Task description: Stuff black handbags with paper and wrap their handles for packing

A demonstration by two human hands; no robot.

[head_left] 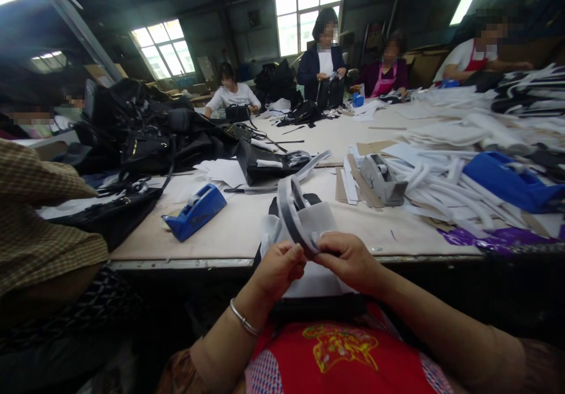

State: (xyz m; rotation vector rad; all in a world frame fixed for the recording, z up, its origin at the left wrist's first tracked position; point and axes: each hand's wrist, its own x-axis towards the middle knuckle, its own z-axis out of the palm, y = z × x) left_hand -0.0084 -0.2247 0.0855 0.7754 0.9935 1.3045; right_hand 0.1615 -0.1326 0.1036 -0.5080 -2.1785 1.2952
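Both my hands meet at the table's front edge, over a dark bag (273, 205) partly covered with white sheets (320, 220). Its looped handle (285, 208), wrapped in pale material with a dark band, arches up and away from me. My left hand (282, 267) is closed, its thumb and forefinger pinching the lower end of the loop. Close beside it on the right, my right hand (348, 258) has thumb and fingers closed on the same handle near its base. The lower part of the bag is hidden under the sheets.
A blue tape dispenser (196, 211) stands left of the bag, a grey one (383, 181) to the right, and another blue one (512, 179) farther right among white strips (445, 188). Black bags (150, 129) are heaped at the left. Several people sit or stand around the table (168, 241).
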